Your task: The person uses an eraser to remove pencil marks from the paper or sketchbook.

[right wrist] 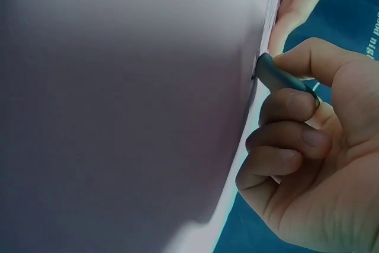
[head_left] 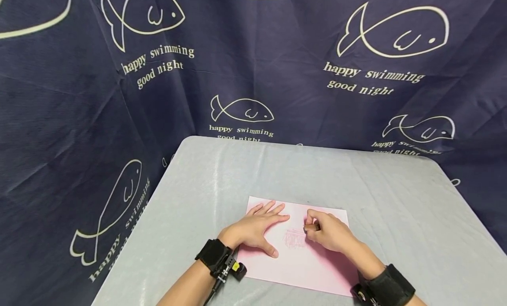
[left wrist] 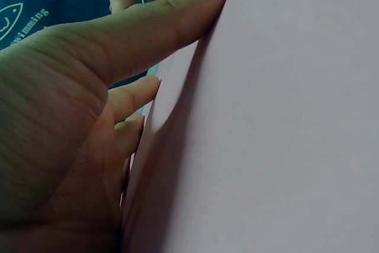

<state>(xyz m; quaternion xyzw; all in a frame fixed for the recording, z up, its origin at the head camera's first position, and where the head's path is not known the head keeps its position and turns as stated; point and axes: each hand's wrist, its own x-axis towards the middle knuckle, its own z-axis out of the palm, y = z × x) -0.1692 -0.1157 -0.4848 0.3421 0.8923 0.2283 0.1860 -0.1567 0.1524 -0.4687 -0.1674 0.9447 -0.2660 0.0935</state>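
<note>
1. My left hand presses flat, fingers straight, on the pink paper sheet lying on the grey tabletop.
2. My right hand pinches a short brown crayon-like stub, tip on the sheet.
3. The faint red drawing looks partly done; I judge more remains.

Soft even light, blurred wrist close-ups

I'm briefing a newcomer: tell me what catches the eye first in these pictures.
A pink sheet of paper lies at the near middle of the grey table. The left hand presses flat on it, and the right hand pinches a short crayon over a faint drawing. Behind hangs a navy fish-print cloth.
</note>
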